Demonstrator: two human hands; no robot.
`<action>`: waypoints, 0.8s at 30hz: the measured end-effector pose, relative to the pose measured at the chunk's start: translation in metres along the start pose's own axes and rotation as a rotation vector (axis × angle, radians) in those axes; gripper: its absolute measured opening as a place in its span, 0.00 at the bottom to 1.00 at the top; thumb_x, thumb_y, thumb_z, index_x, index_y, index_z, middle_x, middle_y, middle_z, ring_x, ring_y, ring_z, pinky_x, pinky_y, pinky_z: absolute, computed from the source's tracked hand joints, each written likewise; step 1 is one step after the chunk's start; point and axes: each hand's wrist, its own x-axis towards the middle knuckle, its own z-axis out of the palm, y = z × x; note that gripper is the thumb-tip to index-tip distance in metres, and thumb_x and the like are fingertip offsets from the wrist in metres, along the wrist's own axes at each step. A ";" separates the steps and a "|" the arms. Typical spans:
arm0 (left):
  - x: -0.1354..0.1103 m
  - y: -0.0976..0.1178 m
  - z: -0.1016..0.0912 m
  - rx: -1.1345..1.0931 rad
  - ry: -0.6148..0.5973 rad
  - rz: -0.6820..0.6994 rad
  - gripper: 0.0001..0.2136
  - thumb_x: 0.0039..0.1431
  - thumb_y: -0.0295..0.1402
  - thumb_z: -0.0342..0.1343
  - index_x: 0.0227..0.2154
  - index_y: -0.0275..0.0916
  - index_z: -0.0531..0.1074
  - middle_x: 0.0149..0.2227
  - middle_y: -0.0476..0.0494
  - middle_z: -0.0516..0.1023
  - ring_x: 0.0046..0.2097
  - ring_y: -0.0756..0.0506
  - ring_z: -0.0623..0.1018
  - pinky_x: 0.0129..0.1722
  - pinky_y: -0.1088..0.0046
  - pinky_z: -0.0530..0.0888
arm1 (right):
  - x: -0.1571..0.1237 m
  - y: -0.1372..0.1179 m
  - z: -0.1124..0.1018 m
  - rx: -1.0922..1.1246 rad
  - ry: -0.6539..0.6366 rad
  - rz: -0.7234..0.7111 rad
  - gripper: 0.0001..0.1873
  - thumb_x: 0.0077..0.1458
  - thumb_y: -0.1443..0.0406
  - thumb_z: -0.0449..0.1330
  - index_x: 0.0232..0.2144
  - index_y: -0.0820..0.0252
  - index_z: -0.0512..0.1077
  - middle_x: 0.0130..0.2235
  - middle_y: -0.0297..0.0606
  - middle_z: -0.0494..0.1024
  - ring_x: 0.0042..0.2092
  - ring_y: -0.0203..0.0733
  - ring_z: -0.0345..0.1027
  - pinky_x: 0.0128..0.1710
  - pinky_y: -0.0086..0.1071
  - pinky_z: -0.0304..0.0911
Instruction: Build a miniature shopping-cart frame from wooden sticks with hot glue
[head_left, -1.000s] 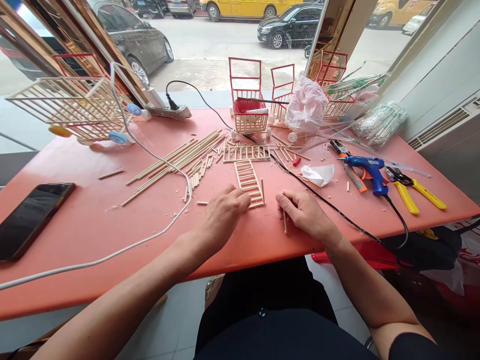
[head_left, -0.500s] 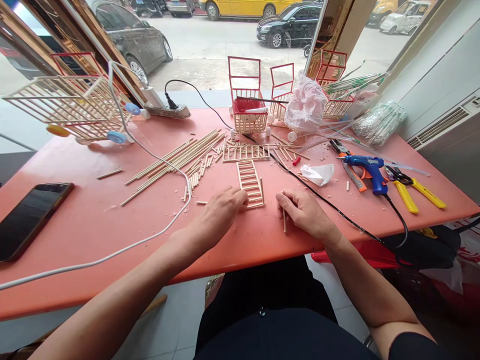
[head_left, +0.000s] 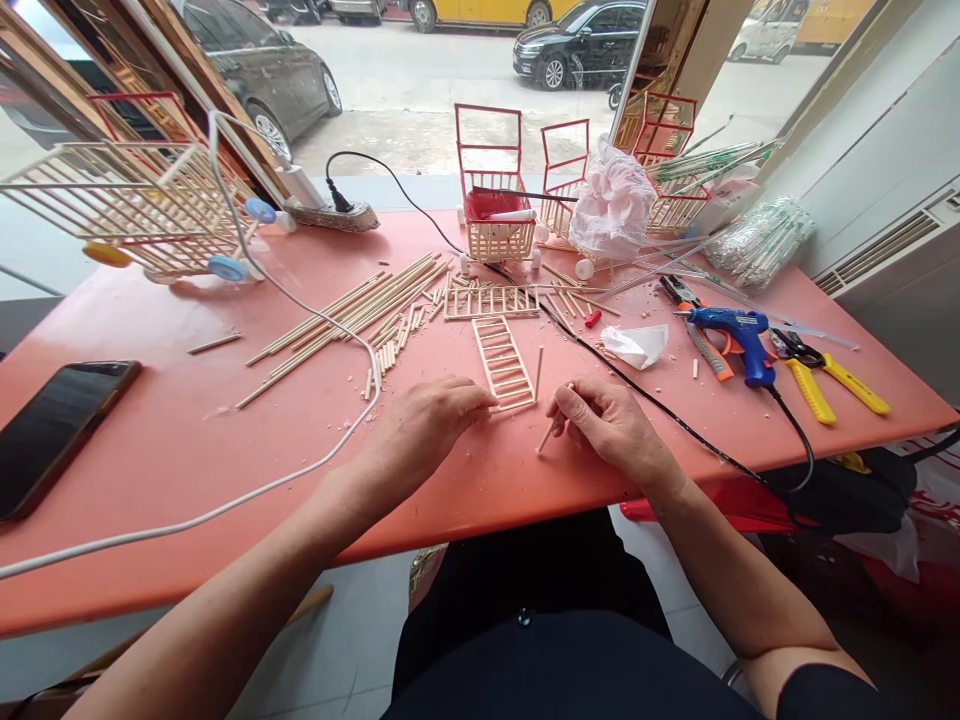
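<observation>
My left hand (head_left: 424, 428) lies on the orange table (head_left: 187, 440), its closed fingertips touching the near left corner of a small ladder-like panel of wooden sticks (head_left: 506, 364). My right hand (head_left: 604, 425) is just right of the panel, fingers pinched round a short wooden stick (head_left: 546, 437) that slants down to the left. A single loose stick (head_left: 538, 369) lies along the panel's right side. A second, wider stick panel (head_left: 491, 302) lies just beyond.
Long and short sticks (head_left: 352, 315) are strewn left of the panels. A blue glue gun (head_left: 731, 335) with a black cord, yellow-handled pliers (head_left: 832, 380) and a crumpled tissue (head_left: 636, 346) lie right. Model carts (head_left: 491, 215) stand at the back, a phone (head_left: 56, 425) far left, a white cable (head_left: 300, 470) crossing.
The stick in my right hand has swung from upright to slanting left. My left fingertips have shifted slightly on the panel's corner, and the loose stick beside the panel has moved a little right.
</observation>
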 end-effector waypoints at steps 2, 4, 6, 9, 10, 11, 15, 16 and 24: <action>-0.003 0.003 0.002 -0.046 0.051 -0.021 0.12 0.66 0.28 0.50 0.36 0.38 0.80 0.41 0.41 0.84 0.41 0.43 0.82 0.42 0.70 0.71 | -0.003 -0.001 0.005 0.058 0.058 -0.039 0.21 0.67 0.50 0.58 0.33 0.60 0.77 0.27 0.34 0.77 0.26 0.33 0.68 0.28 0.27 0.64; -0.006 0.006 0.004 -0.067 0.085 -0.081 0.10 0.65 0.28 0.52 0.33 0.39 0.79 0.39 0.44 0.85 0.40 0.44 0.82 0.41 0.71 0.71 | -0.005 -0.002 0.010 0.082 0.126 -0.082 0.19 0.68 0.52 0.59 0.34 0.60 0.78 0.28 0.33 0.76 0.28 0.32 0.69 0.29 0.27 0.66; -0.007 0.008 0.006 -0.054 0.100 -0.154 0.08 0.64 0.29 0.55 0.32 0.39 0.79 0.36 0.46 0.85 0.37 0.45 0.82 0.39 0.72 0.70 | -0.006 -0.004 0.015 0.086 0.171 -0.122 0.18 0.68 0.54 0.59 0.33 0.59 0.78 0.27 0.32 0.74 0.29 0.32 0.69 0.31 0.26 0.66; -0.009 0.009 0.007 -0.034 0.106 -0.198 0.06 0.63 0.30 0.58 0.34 0.40 0.80 0.34 0.48 0.86 0.34 0.45 0.81 0.37 0.72 0.70 | -0.006 -0.004 0.020 0.093 0.198 -0.152 0.17 0.70 0.56 0.58 0.33 0.59 0.78 0.28 0.32 0.75 0.29 0.32 0.69 0.30 0.27 0.65; -0.010 0.008 0.008 -0.034 0.112 -0.194 0.06 0.63 0.30 0.58 0.34 0.40 0.80 0.34 0.48 0.86 0.34 0.45 0.82 0.37 0.72 0.70 | -0.007 -0.004 0.021 0.086 0.207 -0.159 0.16 0.70 0.57 0.58 0.34 0.59 0.78 0.29 0.33 0.77 0.29 0.32 0.70 0.30 0.27 0.65; -0.011 0.008 0.008 -0.040 0.116 -0.181 0.06 0.63 0.29 0.57 0.34 0.40 0.80 0.35 0.48 0.86 0.35 0.45 0.82 0.38 0.73 0.70 | -0.007 -0.004 0.022 0.070 0.218 -0.165 0.15 0.70 0.57 0.58 0.34 0.58 0.78 0.30 0.33 0.78 0.30 0.32 0.71 0.30 0.27 0.66; -0.015 0.004 0.009 -0.093 0.131 -0.104 0.09 0.64 0.28 0.54 0.34 0.40 0.80 0.39 0.46 0.87 0.40 0.44 0.83 0.41 0.72 0.72 | -0.010 -0.003 0.024 -0.055 0.240 -0.205 0.13 0.70 0.59 0.58 0.35 0.58 0.78 0.33 0.35 0.82 0.34 0.35 0.75 0.35 0.29 0.68; -0.016 0.004 0.009 -0.109 0.138 -0.092 0.09 0.64 0.28 0.54 0.34 0.40 0.80 0.40 0.46 0.87 0.40 0.45 0.84 0.42 0.72 0.73 | -0.011 -0.003 0.025 -0.085 0.243 -0.220 0.13 0.70 0.60 0.58 0.35 0.58 0.78 0.33 0.35 0.82 0.34 0.35 0.76 0.36 0.29 0.69; -0.019 0.003 0.005 -0.346 0.246 -0.160 0.08 0.64 0.33 0.58 0.38 0.40 0.82 0.45 0.42 0.85 0.46 0.43 0.83 0.43 0.70 0.76 | -0.013 -0.002 0.027 -0.216 0.265 -0.274 0.12 0.71 0.61 0.56 0.37 0.57 0.78 0.34 0.35 0.82 0.36 0.36 0.77 0.41 0.30 0.71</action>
